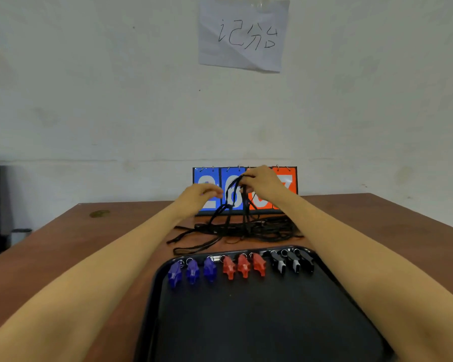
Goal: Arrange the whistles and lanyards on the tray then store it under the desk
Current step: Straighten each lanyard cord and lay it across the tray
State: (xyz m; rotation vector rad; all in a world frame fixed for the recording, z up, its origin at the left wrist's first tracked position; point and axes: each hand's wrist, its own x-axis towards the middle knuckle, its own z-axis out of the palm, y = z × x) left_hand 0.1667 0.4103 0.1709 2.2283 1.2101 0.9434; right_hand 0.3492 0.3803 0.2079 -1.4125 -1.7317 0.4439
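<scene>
The right hand (264, 182) had the grip that mattered. Its fingers were curled and pinched on a few black strands of the lanyards (246, 228), held up in front of the scoreboard (207, 176) at the middle of the frame. From that pinch the strands hung down and a little toward the left, into the tangled heap lying on the table (89, 257).

The left hand (198, 195) hovered just beside the raised strands, on their left, with its fingers loosely bent. It was too blurred for me to tell whether they had hold of a cord or only came close.

The heap lay straight below both hands, spread wide across the frame from left to right, with loose loops trailing toward the lower left. It sat between the scoreboard and the far rim of the tray (246, 322), which filled the lower middle of the frame.

Along that far rim ran a neat row of blue whistles (192, 271), red whistles (243, 266) and black whistles (293, 263), three of each. The nearer part of the tray was bare.

I judged the whistles done and the lanyards as the step in hand. One cord had to be drawn free of the tangle, then brought down the frame onto the tray. The right hand was the nearer to that job, and the left was well placed to steady the heap. A snagged loop could drag the whole bundle along.

A handwritten paper (243, 35) hung on the wall at the top.
</scene>
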